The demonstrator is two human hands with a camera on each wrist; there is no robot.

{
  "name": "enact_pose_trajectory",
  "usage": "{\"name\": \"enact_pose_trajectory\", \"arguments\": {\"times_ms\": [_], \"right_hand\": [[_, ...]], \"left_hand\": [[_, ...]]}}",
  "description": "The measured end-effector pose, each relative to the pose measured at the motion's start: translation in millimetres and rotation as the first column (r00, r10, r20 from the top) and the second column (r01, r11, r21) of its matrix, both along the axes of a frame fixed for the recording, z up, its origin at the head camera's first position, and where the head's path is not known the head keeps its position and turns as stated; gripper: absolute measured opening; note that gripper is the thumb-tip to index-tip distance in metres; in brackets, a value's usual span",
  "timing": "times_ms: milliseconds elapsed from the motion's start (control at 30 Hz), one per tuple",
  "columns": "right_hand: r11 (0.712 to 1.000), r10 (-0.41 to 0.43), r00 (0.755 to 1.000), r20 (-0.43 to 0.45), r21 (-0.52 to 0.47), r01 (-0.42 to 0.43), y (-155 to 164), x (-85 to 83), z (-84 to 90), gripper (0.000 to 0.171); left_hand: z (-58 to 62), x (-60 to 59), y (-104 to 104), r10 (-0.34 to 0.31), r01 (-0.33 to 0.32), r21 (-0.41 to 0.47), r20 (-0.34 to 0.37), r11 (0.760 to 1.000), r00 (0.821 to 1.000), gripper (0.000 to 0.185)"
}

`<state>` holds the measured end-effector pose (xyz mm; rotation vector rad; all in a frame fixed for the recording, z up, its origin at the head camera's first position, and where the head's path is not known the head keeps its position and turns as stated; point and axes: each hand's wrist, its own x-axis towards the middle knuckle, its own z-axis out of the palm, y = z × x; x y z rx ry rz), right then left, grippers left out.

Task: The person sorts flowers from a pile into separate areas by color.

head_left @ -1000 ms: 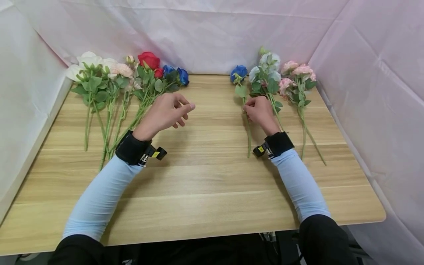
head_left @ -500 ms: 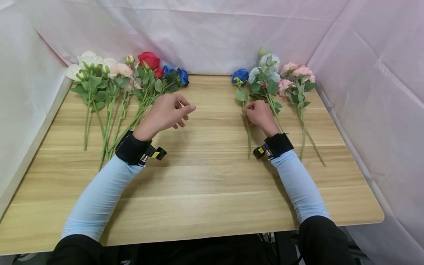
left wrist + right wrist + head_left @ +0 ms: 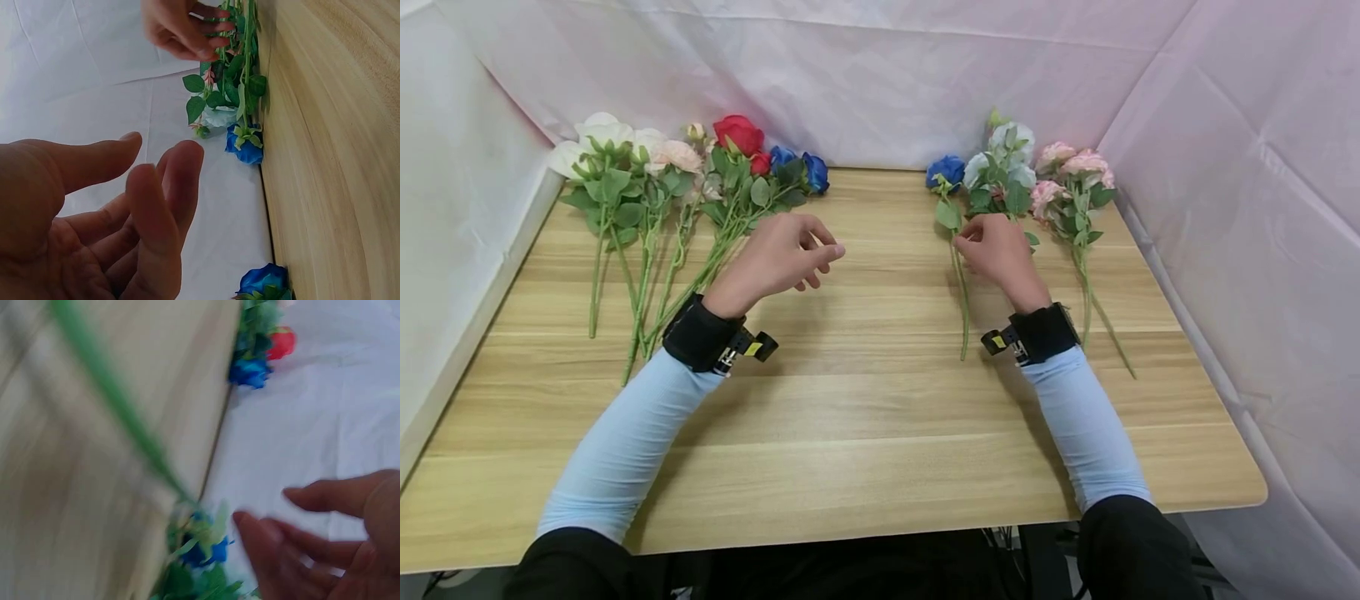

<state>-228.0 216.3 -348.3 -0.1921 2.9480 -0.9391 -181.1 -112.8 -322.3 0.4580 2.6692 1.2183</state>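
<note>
Wooden table [image 3: 865, 400], wrist-view blue rose [image 3: 249, 147]

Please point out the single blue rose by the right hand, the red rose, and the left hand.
Blue rose [image 3: 943, 170], head view, on its bloom.
Red rose [image 3: 738, 133], head view, on its bloom.
Left hand [image 3: 775, 258], head view, on the back of the hand.

Head view: high, looking down and forward across the table [image 3: 865, 433] to its far edge.
Left wrist: close, behind the palm, facing right along that edge.
Right wrist: close, blurred, facing left.
Shared: blue rose [image 3: 945, 169] [image 3: 245, 145] [image 3: 203, 549].
</note>
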Motion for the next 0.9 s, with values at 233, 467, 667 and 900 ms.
{"name": "enact_pose_trajectory", "arguments": {"times_ms": [233, 467, 667, 900], "right_hand": [[0.957, 0.154, 0.988, 0.029, -0.253, -0.142, -19, 13.2, 18.1, 0.022], [0.926, 0.252, 0.967, 0.028, -0.296, -0.233, -35, 27.1, 26.6, 0.011], [0.926, 0.274, 0.961, 0.031, -0.278, -0.255, -37, 30.6, 27.9, 0.010], [0.927, 0.285, 0.956, 0.065, -0.273, -0.257, -36, 31.2, 26.6, 0.010]], "left_hand": [[-1.1, 1.7, 4, -0.016, 0.015, 0.023, 0.037, 1.000, 0.999, 0.026], [-3.7, 2.4, 9, -0.021, 0.020, -0.041, -0.033, 0.999, 0.999, 0.024], [-9.0, -5.7, 1, 0.034, -0.073, -0.211, -0.181, 0.975, 0.983, 0.027], [-15.4, -26.8, -43, 0.118, -0.204, -0.364, -0.245, 0.909, 0.962, 0.032]]}}
